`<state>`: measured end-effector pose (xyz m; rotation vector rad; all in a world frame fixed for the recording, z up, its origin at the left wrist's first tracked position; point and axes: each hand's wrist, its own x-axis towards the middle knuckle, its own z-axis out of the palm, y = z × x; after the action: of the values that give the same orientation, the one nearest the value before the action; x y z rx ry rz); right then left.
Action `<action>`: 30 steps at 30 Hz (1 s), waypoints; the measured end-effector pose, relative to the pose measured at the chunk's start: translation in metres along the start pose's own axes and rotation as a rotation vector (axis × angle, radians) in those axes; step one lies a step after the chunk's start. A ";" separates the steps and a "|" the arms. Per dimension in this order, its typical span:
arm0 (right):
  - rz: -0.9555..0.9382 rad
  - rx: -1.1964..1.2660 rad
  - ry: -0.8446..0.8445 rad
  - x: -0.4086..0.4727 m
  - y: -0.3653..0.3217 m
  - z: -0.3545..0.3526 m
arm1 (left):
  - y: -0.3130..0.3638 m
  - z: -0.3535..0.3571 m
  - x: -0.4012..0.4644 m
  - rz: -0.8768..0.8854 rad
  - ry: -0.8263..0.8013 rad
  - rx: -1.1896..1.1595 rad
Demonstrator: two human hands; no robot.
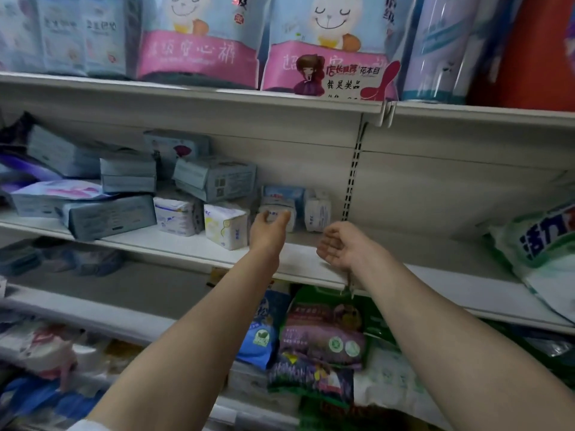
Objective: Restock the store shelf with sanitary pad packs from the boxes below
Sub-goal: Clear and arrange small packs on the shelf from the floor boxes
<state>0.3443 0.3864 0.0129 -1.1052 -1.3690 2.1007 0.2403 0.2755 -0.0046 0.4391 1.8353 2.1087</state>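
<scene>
We are reaching both arms up from below to the middle shelf (174, 248). Nearest us, the right hand (340, 247) is hovering over the shelf's front lip, palm turned inward, fingers loosely curled and holding nothing. Just beyond it, the left hand (270, 227) is cupping the front of a small white pack (278, 209), thumb at one side and fingers at the other; whether that grip is firm or only touching, we cannot tell.

That pack is sitting in a short row with other small packs (225, 227) beside it, and grey-blue packs (109, 214) are lying loosely stacked further left. We are judging the restock as part done: the left half of the shelf is carrying stock, though untidily, while the stretch right of the slotted upright (351, 181) is standing bare up to a green-and-white bag (541, 244). The boxes are not showing here.

For movement, we are noting open room at the shelf's front strip and to the right. Overhead, the upper shelf's edge (217, 94) and its label clip (387, 112) are limiting lift height.
</scene>
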 end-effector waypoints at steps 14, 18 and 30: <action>-0.164 -0.168 0.176 0.076 -0.048 0.012 | -0.029 0.027 0.106 -0.174 0.122 0.317; -0.167 -0.178 0.070 0.084 -0.054 0.021 | -0.022 0.025 0.108 -0.173 0.189 0.334; -0.200 -0.224 0.127 0.124 -0.033 0.010 | -0.016 0.021 0.102 -0.276 0.165 0.158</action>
<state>0.2581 0.4796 -0.0050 -1.1141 -1.6088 1.7400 0.1570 0.3396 -0.0152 0.0411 2.0299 1.8713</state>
